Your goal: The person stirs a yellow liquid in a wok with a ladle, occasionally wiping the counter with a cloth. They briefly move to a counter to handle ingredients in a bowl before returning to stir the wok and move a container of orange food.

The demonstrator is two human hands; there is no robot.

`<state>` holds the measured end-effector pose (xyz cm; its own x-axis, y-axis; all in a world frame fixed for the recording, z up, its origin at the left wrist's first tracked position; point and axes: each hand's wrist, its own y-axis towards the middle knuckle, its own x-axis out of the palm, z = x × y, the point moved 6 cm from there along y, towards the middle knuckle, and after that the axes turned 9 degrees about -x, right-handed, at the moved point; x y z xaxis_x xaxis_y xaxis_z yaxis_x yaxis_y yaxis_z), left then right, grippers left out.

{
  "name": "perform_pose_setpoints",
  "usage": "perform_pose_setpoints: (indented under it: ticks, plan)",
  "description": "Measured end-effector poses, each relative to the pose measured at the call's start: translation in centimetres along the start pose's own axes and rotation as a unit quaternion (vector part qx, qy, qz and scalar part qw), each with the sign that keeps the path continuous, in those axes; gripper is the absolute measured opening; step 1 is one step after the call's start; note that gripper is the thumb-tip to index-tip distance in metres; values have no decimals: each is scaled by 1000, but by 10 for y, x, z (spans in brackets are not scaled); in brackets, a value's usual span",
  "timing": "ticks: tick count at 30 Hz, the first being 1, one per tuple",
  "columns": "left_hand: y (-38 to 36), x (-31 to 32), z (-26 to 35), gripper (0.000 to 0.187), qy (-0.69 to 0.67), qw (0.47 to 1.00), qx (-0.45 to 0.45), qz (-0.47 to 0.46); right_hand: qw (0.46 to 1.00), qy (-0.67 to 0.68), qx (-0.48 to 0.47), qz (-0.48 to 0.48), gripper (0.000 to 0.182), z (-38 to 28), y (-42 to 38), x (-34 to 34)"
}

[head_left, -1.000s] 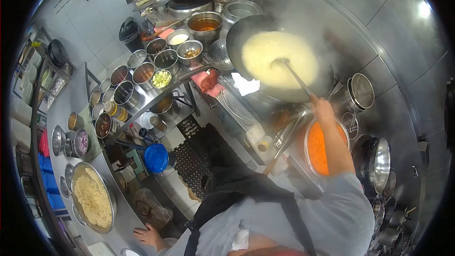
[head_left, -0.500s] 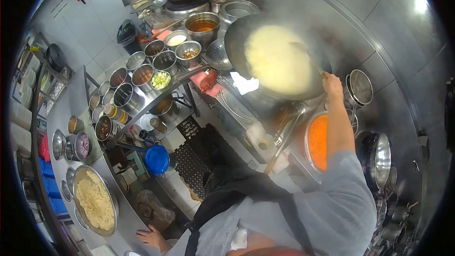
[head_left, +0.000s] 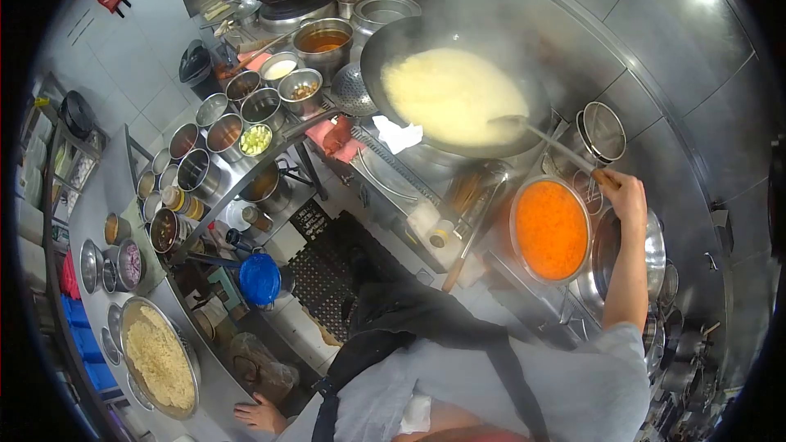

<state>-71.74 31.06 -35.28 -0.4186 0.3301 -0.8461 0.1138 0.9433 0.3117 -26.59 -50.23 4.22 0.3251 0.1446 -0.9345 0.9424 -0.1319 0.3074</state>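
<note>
My right hand [head_left: 626,199] is closed around the wooden grip of a long metal wok ladle [head_left: 565,147]. The ladle's head lies at the near right edge of the pale yellow, steaming contents [head_left: 450,98] of a large dark wok [head_left: 381,53]. Below the ladle's handle is a tub of bright orange food [head_left: 552,229]. My left hand [head_left: 260,415] rests with fingers apart on the edge of the steel counter [head_left: 217,368] at lower left. Near it stands a big metal bowl [head_left: 196,389] of pale, crumbly food [head_left: 160,356].
Several metal pots with sauces and a pot of chopped green pieces [head_left: 255,140] crowd the shelf at left. A white cloth [head_left: 398,134] lies by the wok's near rim. Strainers [head_left: 604,131] hang at right. A blue-covered bin [head_left: 260,279] stands on the floor beside a black mat [head_left: 327,266].
My right hand has drawn the ladle back, right and toward me, from the wok's middle to its near edge. The orange tub is now uncovered by my arm. The whole view has shifted slightly.
</note>
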Motion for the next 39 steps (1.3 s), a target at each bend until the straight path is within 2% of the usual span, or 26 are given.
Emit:
perform_pose_setpoints:
  ticks: [2,3,4,6,8,9,14,16,18,20,21,22,24,28,30,32,36,37,39]
  plan:
    - [0,-4,0,80,0,1000,0,-6,996,57,46,-41,34,-16,-11,11]
    - [0,-5,0,80,0,1000,1,-11,998,44,16,-43,33,-37,-14,12]
    - [-1,-3,-1,80,0,1000,-2,-13,998,17,-59,-12,33,-34,-15,26]
    - [0,0,-2,81,-20,1000,8,-5,993,70,-92,-33,35,-32,-10,64]
    - [2,5,-3,81,-20,1000,6,-14,992,51,-109,-48,38,-46,-1,90]
    - [2,6,-2,82,-20,999,9,-23,985,62,-155,-41,36,-45,5,109]
    - [1,1,-2,81,-15,999,10,-45,984,10,-173,-40,27,-70,44,175]
    - [1,0,-3,80,-12,999,8,-53,985,-45,-153,-64,23,-82,61,195]
    - [2,1,-2,80,-24,998,11,-58,983,-43,-157,-79,20,-88,83,215]
    - [2,-1,-3,80,-17,998,12,-60,987,-38,-139,-76,19,-84,104,232]
    - [2,-1,-3,80,-17,998,16,-62,989,-32,-98,-107,23,-83,114,235]
    - [2,0,-5,80,-16,998,14,-62,989,-30,-99,-107,23,-87,121,234]
    - [1,-1,-4,80,-36,998,10,-55,996,-17,-21,-85,28,-92,134,224]
    - [3,0,-4,81,-37,996,8,-76,995,-35,18,-96,30,-72,158,220]
    - [3,0,-4,83,-32,996,8,-77,996,-45,44,-61,30,-61,156,200]
    - [2,-7,-3,83,-25,996,7,-91,993,-84,31,-73,31,-47,146,176]
    - [1,-10,-2,84,-23,995,7,-97,999,-51,14,-9,30,2,117,120]
    - [1,-9,-1,84,-23,995,14,-96,998,-33,48,16,30,9,103,100]
    - [1,-8,-1,84,-13,996,10,-82,999,-15,27,12,32,21,81,70]
